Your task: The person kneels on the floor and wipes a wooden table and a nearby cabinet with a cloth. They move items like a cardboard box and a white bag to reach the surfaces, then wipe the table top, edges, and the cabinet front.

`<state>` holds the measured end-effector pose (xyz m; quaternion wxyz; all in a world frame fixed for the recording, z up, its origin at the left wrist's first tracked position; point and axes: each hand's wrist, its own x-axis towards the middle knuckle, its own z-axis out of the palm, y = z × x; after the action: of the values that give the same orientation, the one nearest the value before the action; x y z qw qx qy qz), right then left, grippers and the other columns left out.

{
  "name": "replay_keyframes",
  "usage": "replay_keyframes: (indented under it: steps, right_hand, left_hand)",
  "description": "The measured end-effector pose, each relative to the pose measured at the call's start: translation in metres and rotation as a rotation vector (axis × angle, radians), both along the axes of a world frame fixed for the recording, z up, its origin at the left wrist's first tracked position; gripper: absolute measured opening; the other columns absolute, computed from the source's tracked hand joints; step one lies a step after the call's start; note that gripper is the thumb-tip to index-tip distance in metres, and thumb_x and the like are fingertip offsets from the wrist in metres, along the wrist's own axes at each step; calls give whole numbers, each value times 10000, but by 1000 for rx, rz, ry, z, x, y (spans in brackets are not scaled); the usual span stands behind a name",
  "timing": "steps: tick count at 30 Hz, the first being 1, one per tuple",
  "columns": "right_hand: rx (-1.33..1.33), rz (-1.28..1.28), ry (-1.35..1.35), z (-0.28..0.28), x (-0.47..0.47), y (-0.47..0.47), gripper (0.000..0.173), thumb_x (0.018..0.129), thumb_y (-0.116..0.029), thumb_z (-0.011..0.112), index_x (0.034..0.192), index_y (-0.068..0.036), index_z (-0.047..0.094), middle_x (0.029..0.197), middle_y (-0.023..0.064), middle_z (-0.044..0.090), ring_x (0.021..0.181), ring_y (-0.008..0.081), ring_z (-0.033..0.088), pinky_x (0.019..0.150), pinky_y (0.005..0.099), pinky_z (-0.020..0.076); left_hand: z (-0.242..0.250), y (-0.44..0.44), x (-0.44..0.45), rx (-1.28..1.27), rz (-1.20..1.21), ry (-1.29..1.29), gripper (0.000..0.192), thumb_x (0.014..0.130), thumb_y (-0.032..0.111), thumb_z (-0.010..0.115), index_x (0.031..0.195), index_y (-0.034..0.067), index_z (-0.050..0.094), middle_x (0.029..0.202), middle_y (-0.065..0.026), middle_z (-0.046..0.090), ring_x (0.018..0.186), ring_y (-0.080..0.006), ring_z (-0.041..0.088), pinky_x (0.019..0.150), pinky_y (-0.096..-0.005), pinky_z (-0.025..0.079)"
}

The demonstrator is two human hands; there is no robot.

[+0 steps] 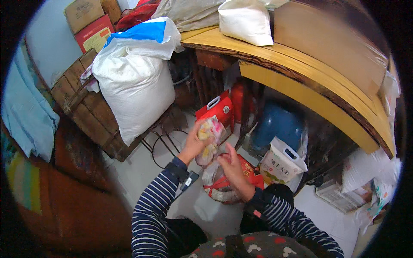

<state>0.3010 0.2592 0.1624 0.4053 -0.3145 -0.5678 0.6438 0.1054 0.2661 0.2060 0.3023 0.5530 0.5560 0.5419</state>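
My left hand [194,143] grips a soft, crumpled bundle [211,132] with a pink, yellow and white pattern; whether it is cloth or a filled plastic bag, I cannot tell. Close to its right side is my right hand [237,172], fingers apart, with nothing visible in it. Partly hidden below that hand, a silvery round coil [213,182] tied with red strips sits on the floor. Beside the coil lies a red printed package [250,167]. Just beyond the bundle stands a red bag [219,108] with a white carry handle.
A full white woven sack [135,90] rests on a metal-legged stool [158,142], against a wooden chest [93,119]. To the right are a printed rice bag [280,161], a blue container [277,125] and a wooden table [316,71] bearing a large cardboard box [326,42].
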Motion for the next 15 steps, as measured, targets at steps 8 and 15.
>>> replay_keyframes:
  steps: [8,15]
  right_hand:
    - [-126,269,-243,-5,26,18,498,932,-141,716,1403,-115,556,1118,75,630,988,146,620,888,303,517]
    - [-269,363,-204,2,34,40,402,992,-115,633,1392,-114,586,1259,43,633,1163,150,606,1030,300,478]
  left_hand:
    - [46,164,-126,196,228,-93,726,874,-49,705,1504,61,360,1277,-139,607,1098,-228,633,939,-362,542]
    - [64,285,-166,447,569,255,814,771,85,817,1490,62,436,1351,-246,579,1263,-422,535,1099,-456,423]
